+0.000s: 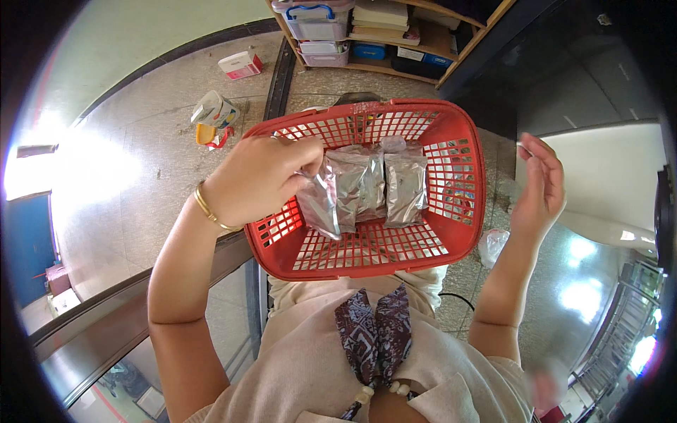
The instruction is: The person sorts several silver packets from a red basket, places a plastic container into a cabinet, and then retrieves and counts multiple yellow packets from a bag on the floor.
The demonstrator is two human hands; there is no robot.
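Observation:
A red plastic basket (365,267) with latticed walls rests in front of my body, over my lap. Several silver foil packets (406,185) stand side by side inside it. My left hand (270,174), with a gold bangle at the wrist, reaches over the basket's left side. Between its thumb and fingers is the top of the leftmost silver packet (321,206), which leans against its neighbours. Off to the right of the basket, my right hand (539,185) is raised in the air. Its fingers are loosely bent, and the fingertips and thumb are partly turned away.
On the floor to the upper left are a pink and white box (240,65) and a white tub (216,108). A wooden shelf (365,71) holds plastic bins and books beyond the basket. A clear plastic bag (494,247) lies right of it. A glass-panelled frame (127,312) runs along my left.

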